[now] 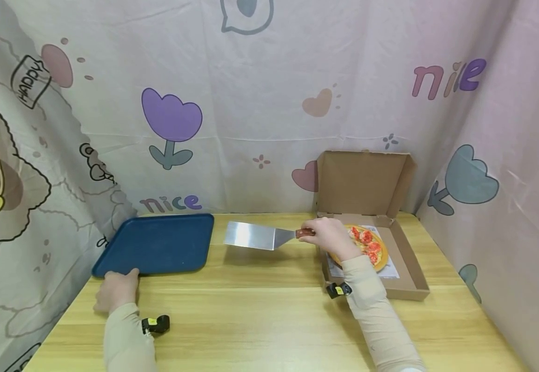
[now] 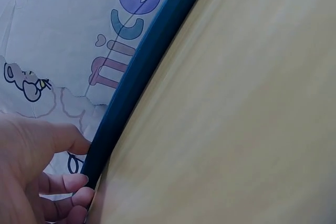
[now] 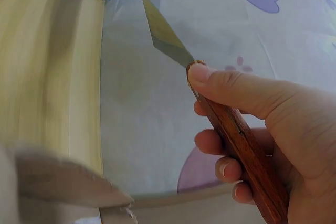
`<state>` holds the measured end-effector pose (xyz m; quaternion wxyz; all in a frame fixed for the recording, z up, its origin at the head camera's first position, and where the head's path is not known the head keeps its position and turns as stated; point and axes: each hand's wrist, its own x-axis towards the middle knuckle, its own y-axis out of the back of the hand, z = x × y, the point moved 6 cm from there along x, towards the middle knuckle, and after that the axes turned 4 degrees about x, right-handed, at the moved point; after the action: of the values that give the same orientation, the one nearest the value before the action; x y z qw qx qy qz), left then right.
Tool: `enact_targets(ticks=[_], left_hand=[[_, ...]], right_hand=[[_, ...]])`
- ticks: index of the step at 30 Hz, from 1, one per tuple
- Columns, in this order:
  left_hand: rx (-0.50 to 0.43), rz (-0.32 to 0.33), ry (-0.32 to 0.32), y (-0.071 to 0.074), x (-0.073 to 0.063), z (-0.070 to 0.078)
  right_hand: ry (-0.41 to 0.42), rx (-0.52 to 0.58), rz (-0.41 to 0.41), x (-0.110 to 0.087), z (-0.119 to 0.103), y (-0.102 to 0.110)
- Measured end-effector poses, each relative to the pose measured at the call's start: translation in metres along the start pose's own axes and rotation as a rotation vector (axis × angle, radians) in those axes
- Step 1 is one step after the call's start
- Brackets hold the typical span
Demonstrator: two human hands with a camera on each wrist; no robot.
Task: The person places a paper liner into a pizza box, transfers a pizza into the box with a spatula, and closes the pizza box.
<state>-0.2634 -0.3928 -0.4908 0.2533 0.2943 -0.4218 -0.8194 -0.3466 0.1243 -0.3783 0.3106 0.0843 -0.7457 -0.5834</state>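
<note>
My right hand [image 1: 332, 237] grips the wooden handle [image 3: 241, 145] of a metal spatula [image 1: 250, 235]. Its wide, shiny blade points left and hangs above the table, with a shadow under it. Below and to the right of that hand lies a pizza [image 1: 372, 247] with red toppings, on a white sheet inside an open cardboard box [image 1: 406, 253]; hand and sleeve hide part of it. At the near left corner of a blue tray [image 1: 162, 245], my left hand [image 1: 118, 292] pinches the rim between thumb and curled fingers [image 2: 65, 183]. Nothing lies on the tray.
The box lid [image 1: 362, 183] stands upright against the patterned curtain [image 1: 260, 103] behind the wooden table [image 1: 250, 320]. Curtain also hangs along the left and right sides. A small black camera is strapped to each wrist.
</note>
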Motion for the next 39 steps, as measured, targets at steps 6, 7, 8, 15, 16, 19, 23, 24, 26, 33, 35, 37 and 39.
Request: enact_targets(ticks=[6,7,8,15,16,19,23,24,26,33,35,37,39], left_hand=[[-0.019,-0.003,0.003,-0.003,0.0,0.0],[-0.025,-0.002,0.003,-0.003,0.0,0.0],[-0.033,-0.002,0.004,-0.004,0.0,0.0],[-0.057,-0.005,0.012,-0.005,0.0,-0.001],[-0.059,-0.006,0.012,-0.006,0.0,-0.001],[-0.066,-0.005,0.009,-0.006,0.0,-0.001],[-0.071,-0.003,0.007,-0.006,0.002,-0.002],[-0.071,-0.004,0.007,-0.006,0.002,-0.002],[-0.073,-0.003,0.008,-0.006,0.002,-0.002],[-0.085,0.003,0.001,-0.006,0.002,-0.003],[-0.087,0.003,-0.001,-0.006,0.002,-0.003],[-0.088,0.001,-0.003,-0.006,0.003,-0.003],[-0.088,0.0,-0.004,-0.006,0.003,-0.004]], right_hand=[[-0.044,-0.007,-0.002,0.01,-0.01,-0.007],[-0.047,-0.008,-0.002,0.012,-0.012,-0.008],[-0.046,-0.006,-0.003,0.014,-0.015,-0.009],[-0.037,0.022,-0.05,0.026,-0.035,-0.018],[-0.038,0.026,-0.054,0.027,-0.037,-0.019],[-0.032,0.021,-0.053,0.03,-0.045,-0.023],[-0.019,0.017,-0.039,0.035,-0.055,-0.028],[-0.015,0.011,-0.034,0.036,-0.058,-0.031],[-0.009,-0.005,-0.024,0.038,-0.063,-0.034],[0.011,-0.049,0.006,0.044,-0.084,-0.043],[0.008,-0.059,-0.002,0.046,-0.089,-0.045],[0.001,-0.067,-0.011,0.048,-0.093,-0.049],[-0.001,-0.071,-0.014,0.051,-0.097,-0.052]])
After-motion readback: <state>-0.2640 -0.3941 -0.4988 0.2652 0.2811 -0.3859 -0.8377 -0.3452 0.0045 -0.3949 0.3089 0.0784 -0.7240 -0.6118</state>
